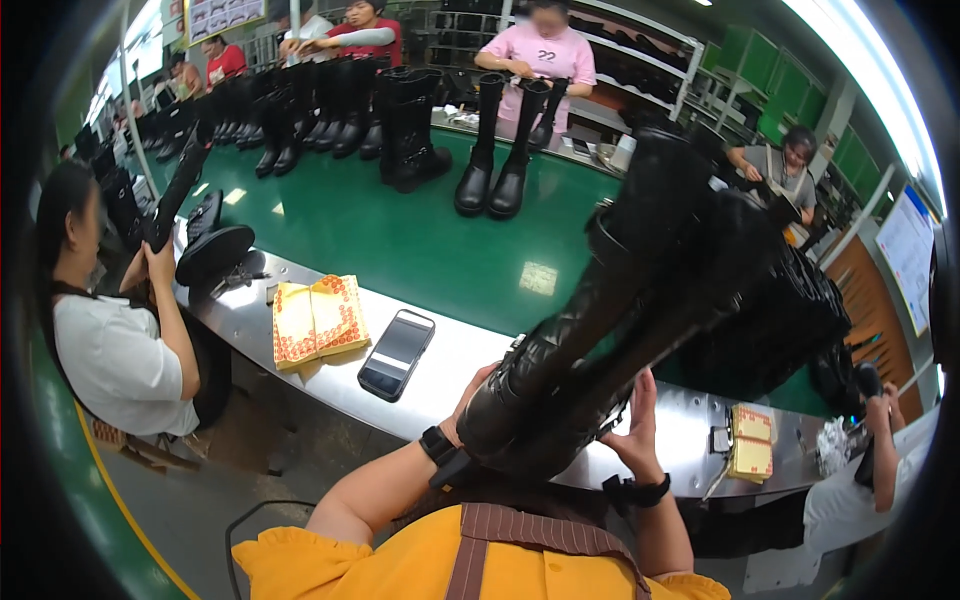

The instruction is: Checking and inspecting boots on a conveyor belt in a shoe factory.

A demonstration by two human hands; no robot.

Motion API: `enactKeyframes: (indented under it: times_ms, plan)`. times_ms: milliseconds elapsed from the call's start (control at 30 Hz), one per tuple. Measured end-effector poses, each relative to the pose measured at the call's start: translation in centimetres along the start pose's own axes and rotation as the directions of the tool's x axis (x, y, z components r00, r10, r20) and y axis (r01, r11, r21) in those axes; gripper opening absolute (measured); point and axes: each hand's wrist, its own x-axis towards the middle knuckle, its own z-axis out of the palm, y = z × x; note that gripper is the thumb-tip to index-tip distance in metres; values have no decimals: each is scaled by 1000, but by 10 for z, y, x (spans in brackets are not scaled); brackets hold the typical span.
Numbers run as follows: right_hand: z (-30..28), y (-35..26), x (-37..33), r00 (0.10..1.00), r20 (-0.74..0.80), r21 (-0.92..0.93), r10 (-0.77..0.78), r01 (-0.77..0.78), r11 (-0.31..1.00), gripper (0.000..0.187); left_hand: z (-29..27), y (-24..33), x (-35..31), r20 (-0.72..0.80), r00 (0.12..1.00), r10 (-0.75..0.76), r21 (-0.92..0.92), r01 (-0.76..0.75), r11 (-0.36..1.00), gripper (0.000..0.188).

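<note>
A pair of tall black boots is tilted in front of me, shafts toward the upper right and feet near my body. My left hand is closed on the side of the boots' lower part, and most of its fingers are hidden behind them. Beside the boots on the other side is my right hand, fingers stretched up and thumb apart. Its thumb reaches close to the black leather; whether it touches, I cannot tell. Both wrists wear dark bands.
A phone and yellow-and-red paper stacks lie on the metal table edge. Another stack is at the right. Black boots stand across the green surface. Co-workers sit close on both sides.
</note>
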Motion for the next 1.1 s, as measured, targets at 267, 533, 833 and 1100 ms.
enactKeyframes:
  times_ms: [267,533,833,1100]
  plan:
    - [-27,-33,31,833,553,474,-8,-307,825,109,-11,-3,16,369,860,-352,62,355,933,39]
    - [25,-50,45,934,-154,131,323,-305,943,42,-20,37,12,-357,860,365,510,-148,847,37]
    - [10,-18,16,988,138,-505,65,13,863,53,46,-18,-8,321,863,391,922,-189,-339,54]
    - [35,29,-15,988,142,-263,58,-19,965,115,63,-16,-2,159,898,410,962,-48,-268,82]
